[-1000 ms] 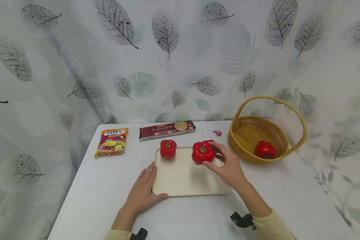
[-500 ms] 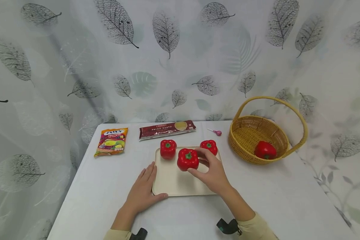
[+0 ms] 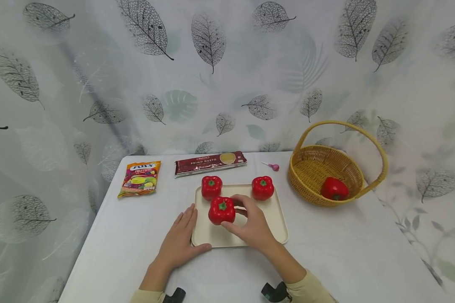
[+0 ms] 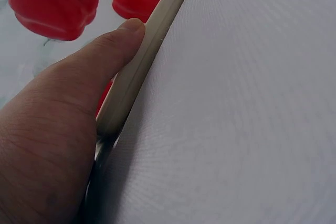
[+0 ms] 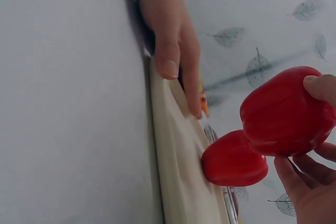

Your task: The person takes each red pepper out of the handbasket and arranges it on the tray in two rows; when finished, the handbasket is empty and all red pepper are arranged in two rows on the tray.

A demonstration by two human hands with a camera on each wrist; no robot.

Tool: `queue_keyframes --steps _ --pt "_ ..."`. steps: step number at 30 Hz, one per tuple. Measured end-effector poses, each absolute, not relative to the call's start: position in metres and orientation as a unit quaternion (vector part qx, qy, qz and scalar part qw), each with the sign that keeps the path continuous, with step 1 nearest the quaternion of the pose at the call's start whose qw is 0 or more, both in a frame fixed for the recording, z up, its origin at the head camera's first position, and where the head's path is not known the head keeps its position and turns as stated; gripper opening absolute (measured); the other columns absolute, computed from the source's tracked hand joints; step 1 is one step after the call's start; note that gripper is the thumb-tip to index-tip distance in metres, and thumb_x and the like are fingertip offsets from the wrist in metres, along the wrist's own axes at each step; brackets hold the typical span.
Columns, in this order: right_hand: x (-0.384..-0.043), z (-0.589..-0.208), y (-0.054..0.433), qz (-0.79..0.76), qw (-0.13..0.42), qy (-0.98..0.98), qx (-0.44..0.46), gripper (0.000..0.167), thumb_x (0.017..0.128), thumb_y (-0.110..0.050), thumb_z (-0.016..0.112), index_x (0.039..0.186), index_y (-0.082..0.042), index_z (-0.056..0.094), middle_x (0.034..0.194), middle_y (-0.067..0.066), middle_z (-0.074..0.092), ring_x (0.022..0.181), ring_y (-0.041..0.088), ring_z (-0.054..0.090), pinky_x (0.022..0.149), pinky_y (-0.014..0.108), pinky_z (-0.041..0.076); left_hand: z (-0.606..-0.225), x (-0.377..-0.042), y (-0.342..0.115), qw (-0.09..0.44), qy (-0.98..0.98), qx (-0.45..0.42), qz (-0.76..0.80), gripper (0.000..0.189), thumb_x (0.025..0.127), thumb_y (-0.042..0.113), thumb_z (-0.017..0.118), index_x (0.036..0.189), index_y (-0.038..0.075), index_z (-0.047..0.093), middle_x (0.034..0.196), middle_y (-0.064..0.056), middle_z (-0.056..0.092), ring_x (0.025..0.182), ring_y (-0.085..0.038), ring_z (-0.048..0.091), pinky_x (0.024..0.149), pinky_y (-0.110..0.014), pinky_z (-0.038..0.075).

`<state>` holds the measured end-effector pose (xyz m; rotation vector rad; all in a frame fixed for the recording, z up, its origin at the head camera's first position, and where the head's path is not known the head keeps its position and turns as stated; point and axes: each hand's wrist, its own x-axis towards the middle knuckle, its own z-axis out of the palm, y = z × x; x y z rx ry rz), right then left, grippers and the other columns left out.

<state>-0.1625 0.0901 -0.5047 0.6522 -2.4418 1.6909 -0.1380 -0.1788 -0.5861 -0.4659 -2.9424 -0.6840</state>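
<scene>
My right hand grips a red bell pepper between thumb and fingers. In the right wrist view this held pepper hangs above the cream tray. Two more red peppers rest on the tray, one at its far left corner and one at its far right corner. My left hand lies against the tray's left side with straight fingers. Its thumb rests on the tray's near rim in the left wrist view.
A wicker basket with a tall handle stands at the right, a red pepper inside. Behind the tray lie a brown Primo Gusto packet and a lollipop. A Fox's candy bag is at the left. A leaf-patterned curtain hangs behind.
My right hand has carried the pepper leftward and nearer across the tray, uncovering the far right pepper. The left hand has stayed at the tray's left side.
</scene>
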Motion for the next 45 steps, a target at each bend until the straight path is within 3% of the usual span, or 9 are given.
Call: queue_keyframes --steps 11,20,45 --pt "-0.159 -0.526 0.074 0.543 0.019 -0.808 0.228 0.077 0.083 -0.024 0.097 0.148 -0.014 0.057 0.141 -0.007 0.062 0.129 0.015 0.062 0.102 0.045 0.061 -0.581 -0.138 -0.179 0.028 -0.961 -0.15 -0.229 0.127 0.08 0.084 0.072 0.171 0.007 0.031 0.179 -0.008 0.023 0.164 -0.027 0.024 0.131 -0.053 0.023" --pt "-0.153 -0.535 0.065 0.542 -0.018 -0.811 0.22 0.079 0.085 -0.026 0.096 0.149 -0.005 0.054 0.139 -0.004 0.063 0.128 0.017 0.062 0.102 0.04 0.06 -0.581 -0.138 -0.18 0.022 -0.961 -0.155 -0.226 0.126 0.08 0.083 0.073 0.171 0.007 0.031 0.18 -0.007 0.021 0.164 -0.025 0.021 0.131 -0.051 0.021" --pt "-0.153 -0.542 0.06 0.486 -0.006 -0.841 0.237 0.082 0.087 -0.033 0.093 0.155 -0.008 0.053 0.141 0.001 0.058 0.124 0.016 0.063 0.1 0.036 0.061 -0.583 -0.138 -0.179 0.026 -0.962 -0.152 -0.227 0.126 0.08 0.085 0.071 0.172 0.008 0.03 0.18 -0.007 0.021 0.165 -0.026 0.02 0.131 -0.051 0.02"
